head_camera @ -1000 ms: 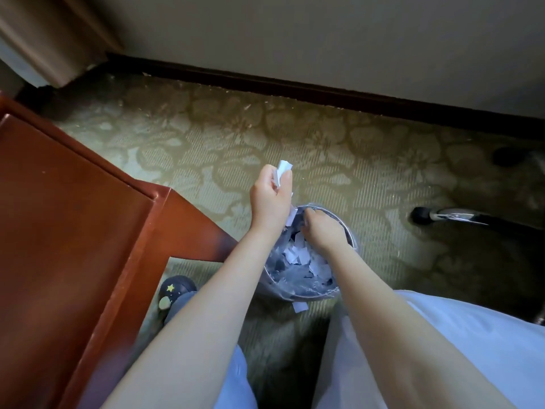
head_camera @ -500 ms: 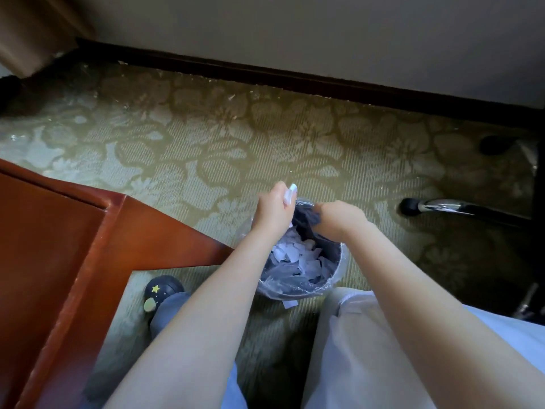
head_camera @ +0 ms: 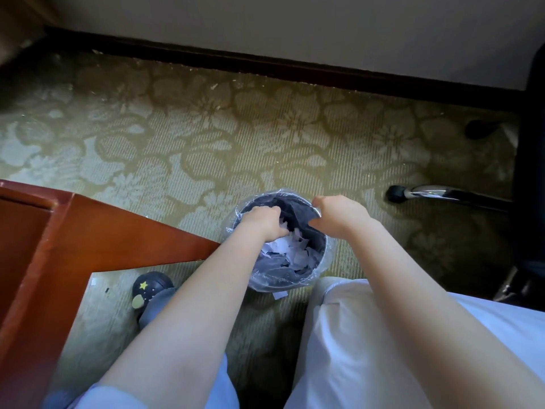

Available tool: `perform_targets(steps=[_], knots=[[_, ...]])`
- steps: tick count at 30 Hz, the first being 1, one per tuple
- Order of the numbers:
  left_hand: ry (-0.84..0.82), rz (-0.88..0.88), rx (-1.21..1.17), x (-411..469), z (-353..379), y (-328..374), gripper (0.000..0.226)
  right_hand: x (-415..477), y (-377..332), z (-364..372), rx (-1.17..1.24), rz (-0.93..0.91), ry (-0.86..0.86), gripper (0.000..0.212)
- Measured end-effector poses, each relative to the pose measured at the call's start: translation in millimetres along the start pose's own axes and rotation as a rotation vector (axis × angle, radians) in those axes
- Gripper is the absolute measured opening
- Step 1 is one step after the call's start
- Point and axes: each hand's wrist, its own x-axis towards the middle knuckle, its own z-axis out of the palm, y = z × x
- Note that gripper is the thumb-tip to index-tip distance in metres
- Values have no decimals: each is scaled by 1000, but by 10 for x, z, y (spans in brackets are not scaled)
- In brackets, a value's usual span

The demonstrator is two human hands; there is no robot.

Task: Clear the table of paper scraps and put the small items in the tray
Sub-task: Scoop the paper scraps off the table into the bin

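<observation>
Two hands reach down to one bin on the floor. Far left of the fingers, a corner of the table juts in, red-brown wood. Between it and the left fingers, nearer the body, a dark shoe with a yellow star stands on the carpet.

The left hand dips inside the bin, back of the hand up. Its fingers curl downward and are hidden among the paper, so I cannot tell whether they hold any. The scraps, white paper, lie heaped in the bin, touching those fingers and spreading to their right and toward the body. A clear liner wraps the bin's rim and wall. One stray piece lies on the carpet against the bin's near side, well below both sets of fingers.

The right hand sits at the bin's far right rim, fingers curled tight and pinching the liner's edge there. Well right of those fingers, a chrome chair leg with a black foot rests on the carpet.
</observation>
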Motion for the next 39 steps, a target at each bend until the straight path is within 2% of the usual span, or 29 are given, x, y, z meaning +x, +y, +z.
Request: perform_targets(steps=[9, 18, 26, 34, 39], knots=[[72, -32, 29, -665, -509, -18, 44, -328, -123, -308, -4, 4, 37, 40], [254, -76, 69, -1794, -928, 118, 43, -1138, -501, -710, -74, -98, 243, 38], [511, -159, 105, -3116, -1018, 120, 44, -2133, -891, -1049, -59, -235, 494, 40], [870, -193, 74, -4609, -933, -19, 46, -3255, -1461, -1326, -55, -444, 725, 45], [968, -319, 29, -5429, -721, -310, 49, -3789, -2022, -1291, -64, -650, 752, 43]])
